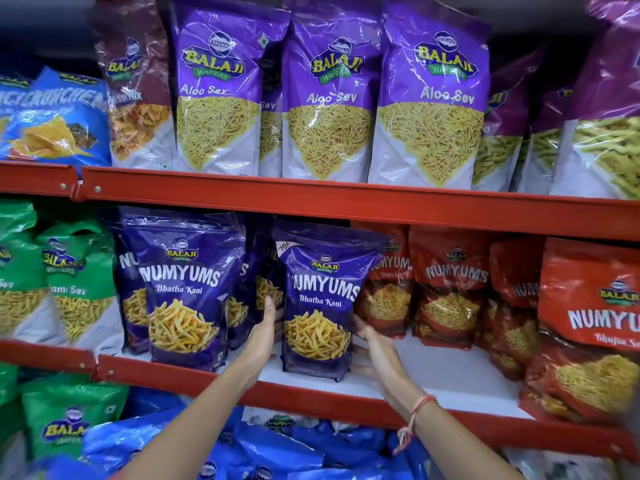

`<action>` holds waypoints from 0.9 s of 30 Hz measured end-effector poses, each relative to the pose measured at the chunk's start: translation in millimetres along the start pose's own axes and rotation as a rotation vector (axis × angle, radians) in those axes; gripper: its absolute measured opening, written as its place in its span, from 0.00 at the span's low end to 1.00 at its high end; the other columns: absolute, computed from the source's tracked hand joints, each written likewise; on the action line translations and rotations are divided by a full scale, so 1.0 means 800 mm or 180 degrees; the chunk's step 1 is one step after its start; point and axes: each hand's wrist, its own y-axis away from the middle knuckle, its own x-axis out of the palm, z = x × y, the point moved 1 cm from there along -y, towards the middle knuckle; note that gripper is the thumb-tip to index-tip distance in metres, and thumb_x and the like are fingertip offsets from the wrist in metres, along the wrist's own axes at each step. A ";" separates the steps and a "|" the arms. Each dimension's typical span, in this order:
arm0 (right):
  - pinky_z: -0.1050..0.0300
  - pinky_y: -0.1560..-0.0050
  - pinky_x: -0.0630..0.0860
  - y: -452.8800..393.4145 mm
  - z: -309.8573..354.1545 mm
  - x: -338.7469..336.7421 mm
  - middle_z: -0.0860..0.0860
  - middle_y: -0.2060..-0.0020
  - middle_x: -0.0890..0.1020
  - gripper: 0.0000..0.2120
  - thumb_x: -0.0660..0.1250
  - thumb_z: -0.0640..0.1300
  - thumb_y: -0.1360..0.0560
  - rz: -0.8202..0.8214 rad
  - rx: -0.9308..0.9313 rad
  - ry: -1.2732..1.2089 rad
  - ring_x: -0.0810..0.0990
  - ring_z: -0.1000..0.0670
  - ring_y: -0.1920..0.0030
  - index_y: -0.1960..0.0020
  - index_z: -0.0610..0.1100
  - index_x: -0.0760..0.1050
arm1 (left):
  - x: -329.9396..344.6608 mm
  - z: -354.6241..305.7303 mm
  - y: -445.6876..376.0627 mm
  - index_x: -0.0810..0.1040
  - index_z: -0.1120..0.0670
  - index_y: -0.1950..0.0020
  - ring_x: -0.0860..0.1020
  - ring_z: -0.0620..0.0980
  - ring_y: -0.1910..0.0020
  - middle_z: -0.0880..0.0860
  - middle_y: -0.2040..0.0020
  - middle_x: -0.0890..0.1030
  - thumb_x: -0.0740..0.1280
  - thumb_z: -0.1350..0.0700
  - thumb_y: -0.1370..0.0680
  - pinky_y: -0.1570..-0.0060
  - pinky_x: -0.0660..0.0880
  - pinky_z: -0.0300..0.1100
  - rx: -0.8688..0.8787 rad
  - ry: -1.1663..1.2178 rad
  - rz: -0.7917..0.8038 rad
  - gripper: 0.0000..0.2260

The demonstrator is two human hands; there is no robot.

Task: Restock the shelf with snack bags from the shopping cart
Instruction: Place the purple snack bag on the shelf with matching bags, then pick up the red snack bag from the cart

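Both hands gripped an upright purple Numyums bag (320, 306) on the middle shelf (433, 372): left hand (268, 320) on its left edge, right hand (363, 332) on its right, beside red bags (446, 289).

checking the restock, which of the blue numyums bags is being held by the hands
The right-hand blue Numyums bag, next to the red bags; the left hand and right hand grip its sides.

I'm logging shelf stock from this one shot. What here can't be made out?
- Shopping cart: not in the head view at all.
- Right hand fingers: hidden behind the blue Numyums Bhatha Kani bag.
- Price sticker on that bag: curled, only "70" shows.
- Bags behind the front Aloo Sev bags: covered, count unknown.
- Blue bags on the bottom shelf: blurred, labels unreadable.
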 end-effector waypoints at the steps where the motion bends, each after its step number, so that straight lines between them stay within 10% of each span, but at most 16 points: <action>1: 0.52 0.54 0.83 0.006 -0.003 -0.001 0.55 0.54 0.81 0.14 0.55 0.44 0.20 0.0006 -0.0015 0.0047 0.83 0.45 0.48 0.42 0.54 0.76 | -0.003 0.002 0.006 0.64 0.48 0.27 0.75 0.52 0.39 0.55 0.27 0.69 0.42 0.32 0.25 0.43 0.71 0.53 0.0043 -0.0046 0.0030 0.34; 4: 0.61 0.63 0.82 0.024 -0.009 -0.004 0.62 0.57 0.80 0.12 0.55 0.50 0.19 -0.0015 -0.0068 0.0210 0.84 0.51 0.55 0.47 0.53 0.78 | -0.010 0.007 0.021 0.65 0.49 0.28 0.74 0.47 0.51 0.56 0.29 0.72 0.42 0.32 0.26 0.55 0.69 0.46 0.0136 -0.0182 0.0046 0.35; 8: 0.64 0.62 0.80 0.041 -0.007 -0.002 0.61 0.53 0.79 0.12 0.55 0.53 0.20 0.0045 -0.0169 0.0324 0.82 0.53 0.50 0.43 0.58 0.76 | -0.014 0.006 0.036 0.65 0.51 0.27 0.72 0.55 0.33 0.56 0.28 0.70 0.41 0.33 0.25 0.34 0.65 0.54 0.0108 -0.0219 0.0041 0.35; 14: 0.45 0.32 0.73 0.079 -0.014 -0.014 0.51 0.35 0.77 0.15 0.58 0.48 0.20 -0.0016 -0.0612 0.0461 0.75 0.48 0.34 0.35 0.52 0.74 | -0.008 0.009 0.079 0.74 0.53 0.37 0.74 0.54 0.38 0.57 0.39 0.77 0.49 0.39 0.21 0.31 0.67 0.55 0.0362 -0.0476 -0.0080 0.25; 19: 0.54 0.45 0.80 0.171 -0.060 -0.050 0.58 0.54 0.86 0.08 0.63 0.50 0.24 -0.0202 -0.1110 0.0616 0.83 0.54 0.46 0.52 0.57 0.81 | 0.006 0.061 0.152 0.79 0.52 0.44 0.81 0.46 0.50 0.49 0.49 0.82 0.58 0.50 0.20 0.47 0.76 0.42 0.1095 -0.0414 -0.0188 0.12; 27: 0.76 0.56 0.75 0.291 -0.223 -0.189 0.52 0.55 0.85 0.06 0.66 0.42 0.23 -0.0455 -0.0221 0.1493 0.81 0.63 0.56 0.50 0.49 0.81 | 0.083 0.246 0.247 0.78 0.42 0.53 0.81 0.43 0.53 0.46 0.55 0.84 0.64 0.51 0.23 0.50 0.75 0.42 0.0114 -0.0907 0.0756 0.05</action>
